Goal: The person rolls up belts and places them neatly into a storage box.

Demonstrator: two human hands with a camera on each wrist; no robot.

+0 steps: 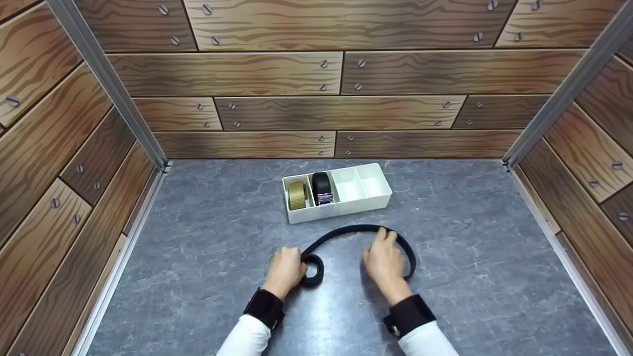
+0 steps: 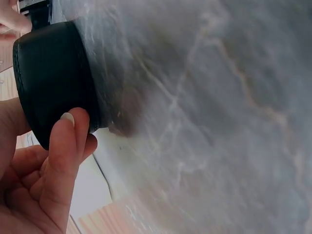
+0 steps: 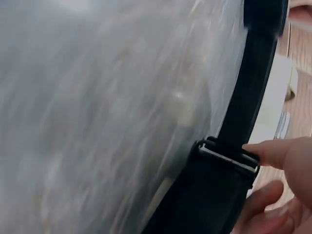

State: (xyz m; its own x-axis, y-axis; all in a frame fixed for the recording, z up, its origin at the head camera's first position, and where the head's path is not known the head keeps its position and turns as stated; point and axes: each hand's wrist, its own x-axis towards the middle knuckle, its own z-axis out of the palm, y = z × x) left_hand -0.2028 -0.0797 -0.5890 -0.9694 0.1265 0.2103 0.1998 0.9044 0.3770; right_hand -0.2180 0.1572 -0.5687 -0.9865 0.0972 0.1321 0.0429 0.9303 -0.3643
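Note:
A black belt (image 1: 356,228) lies in an arc on the grey floor, its left end wound into a small coil (image 1: 316,273). My left hand (image 1: 287,269) grips that coil from the left side. Thumb and fingers hold the coil (image 2: 53,83) by its edge in the left wrist view. On the right part of the arc, my right hand (image 1: 384,257) lies inside the curve, its fingers over the strap. In the right wrist view, its thumb touches a loop or buckle (image 3: 226,157) on the strap, and the other fingers are partly hidden behind it.
Behind the belt stands a white divided box (image 1: 339,211). Its left compartment holds a rolled tan belt (image 1: 296,195); beside it is a rolled black belt (image 1: 322,187) with a shiny buckle. Wood-patterned walls (image 1: 277,74) enclose the back and both sides.

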